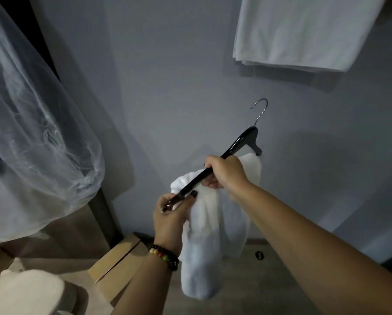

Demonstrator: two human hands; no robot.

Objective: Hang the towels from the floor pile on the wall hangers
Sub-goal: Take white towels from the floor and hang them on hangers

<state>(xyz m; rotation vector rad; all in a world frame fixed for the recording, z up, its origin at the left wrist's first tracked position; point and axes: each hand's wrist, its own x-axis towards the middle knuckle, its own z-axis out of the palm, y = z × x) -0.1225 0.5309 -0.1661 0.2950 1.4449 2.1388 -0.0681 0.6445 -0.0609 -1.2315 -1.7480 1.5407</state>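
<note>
Against a grey wall, one folded towel (304,32) is already hung, while more lie piled on the floor (24,289). A white towel (204,246) is draped over a black hanger (215,165), whose bar is clenched by the right hand (226,171) and whose clip end is pinched by the left hand (170,214); hooking it up remains.

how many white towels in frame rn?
3. One towel draped on the black hanger gripped by the left hand and right hand; one hung towel on the wall, top right; one floor towel, bottom left. More may lie out of frame.
</note>
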